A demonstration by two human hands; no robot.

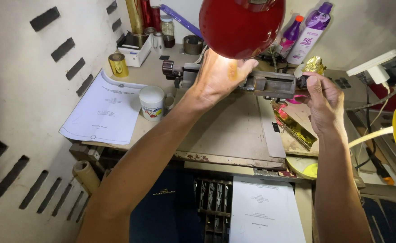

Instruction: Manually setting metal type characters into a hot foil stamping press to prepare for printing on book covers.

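Note:
A long metal clamp-like device with a dark knob at its left end lies across the back of a worn flat press bed. My left hand rests on the device's middle, brightly lit under a red lamp shade. My right hand grips the device's right end, fingers closed round a small dark knob there. A strip of gold foil runs down beside the bed, below my right hand.
A white mug and a printed sheet lie left of the bed, a gold foil roll behind them. Bottles stand at the back right. A plug and cables sit right. Another printed sheet and a dark blue book lie below.

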